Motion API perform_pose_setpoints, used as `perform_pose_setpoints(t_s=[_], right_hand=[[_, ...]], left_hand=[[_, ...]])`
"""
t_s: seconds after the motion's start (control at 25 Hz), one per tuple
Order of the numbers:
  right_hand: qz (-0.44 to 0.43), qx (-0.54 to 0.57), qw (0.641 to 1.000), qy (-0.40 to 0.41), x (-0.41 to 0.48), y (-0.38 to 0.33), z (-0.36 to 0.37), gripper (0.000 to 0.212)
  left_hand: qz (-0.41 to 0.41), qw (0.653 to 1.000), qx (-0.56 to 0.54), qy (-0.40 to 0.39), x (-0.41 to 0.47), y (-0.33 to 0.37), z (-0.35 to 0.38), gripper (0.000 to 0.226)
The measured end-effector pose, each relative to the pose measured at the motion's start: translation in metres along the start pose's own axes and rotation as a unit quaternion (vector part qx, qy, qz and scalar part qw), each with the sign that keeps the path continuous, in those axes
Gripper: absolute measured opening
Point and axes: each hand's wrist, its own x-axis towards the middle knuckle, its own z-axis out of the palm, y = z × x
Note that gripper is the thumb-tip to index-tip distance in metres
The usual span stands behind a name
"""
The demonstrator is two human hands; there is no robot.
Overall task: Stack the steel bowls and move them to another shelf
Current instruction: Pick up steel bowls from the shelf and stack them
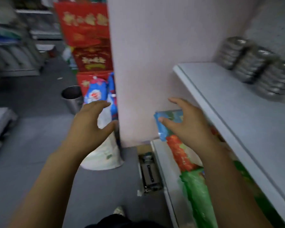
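Several stacks of steel bowls (255,66) stand blurred at the back right of a white shelf (229,102). My left hand (90,124) hovers open in front of the shelf's pink end panel (146,63), holding nothing. My right hand (186,124) is open too, fingers spread, just below the shelf's front edge and in front of a blue packet (161,129) on the lower shelf. Whether it touches the packet I cannot tell. Both hands are well left of and below the bowls.
Red and green packets (183,155) fill the lower shelf. Red boxes (85,30) are stacked behind the panel, with blue bags (97,94), a white sack (104,157) and a steel bucket (72,97) on the grey floor. More shelving stands far left.
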Motion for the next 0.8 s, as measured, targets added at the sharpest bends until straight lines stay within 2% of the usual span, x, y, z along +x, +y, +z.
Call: perform_pose_setpoints(t_s=[0.2, 0.44, 0.64, 0.8], right_hand=[[-0.091, 0.045, 0.992, -0.075, 0.068, -0.087, 0.119, 0.061], [-0.171, 0.079, 0.962, -0.2, 0.102, -0.169, 0.23, 0.062], [-0.278, 0.111, 0.898, -0.321, 0.119, -0.255, 0.328, 0.063], [-0.345, 0.138, 0.845, -0.384, 0.133, -0.332, 0.405, 0.061]], left_hand=[[-0.089, 0.989, 0.094, 0.068, 0.0, -0.106, -0.084, 0.058], [-0.22, 0.959, 0.139, 0.114, -0.051, -0.185, -0.146, 0.058], [-0.342, 0.906, 0.17, 0.184, -0.103, -0.229, -0.193, 0.058], [-0.412, 0.857, 0.21, 0.229, -0.117, -0.273, -0.235, 0.058]])
